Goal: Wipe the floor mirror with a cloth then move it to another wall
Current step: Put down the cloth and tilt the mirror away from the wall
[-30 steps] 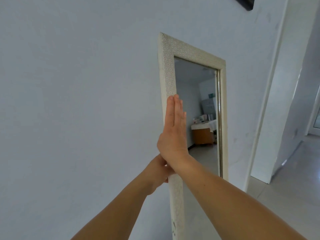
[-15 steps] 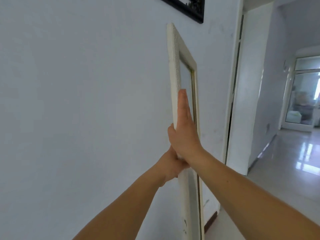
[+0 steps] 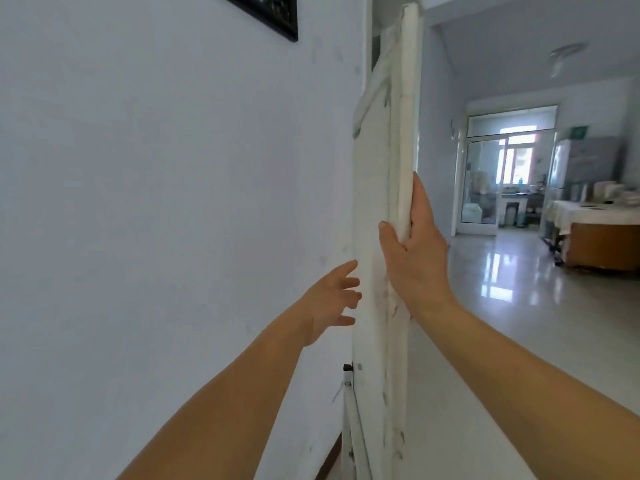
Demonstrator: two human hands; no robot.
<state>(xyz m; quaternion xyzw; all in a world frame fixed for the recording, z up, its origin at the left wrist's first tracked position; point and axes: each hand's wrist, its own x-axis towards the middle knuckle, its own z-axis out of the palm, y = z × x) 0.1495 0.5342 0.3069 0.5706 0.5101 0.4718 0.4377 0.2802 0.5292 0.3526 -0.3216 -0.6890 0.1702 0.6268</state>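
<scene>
- Head view: the floor mirror [image 3: 372, 202] has swung round since a second ago; its glass faces away now and I see its white back. I judge the move to another wall is under way.
- My right hand [image 3: 415, 258] clamps the frame's edge, thumb on the back, fingers [image 3: 420, 202] along the far side.
- My left hand [image 3: 329, 303] has let go; fingers spread, just left of the back panel.
- Scuffed white back, folded stand [image 3: 349, 410] below my left hand.
</scene>
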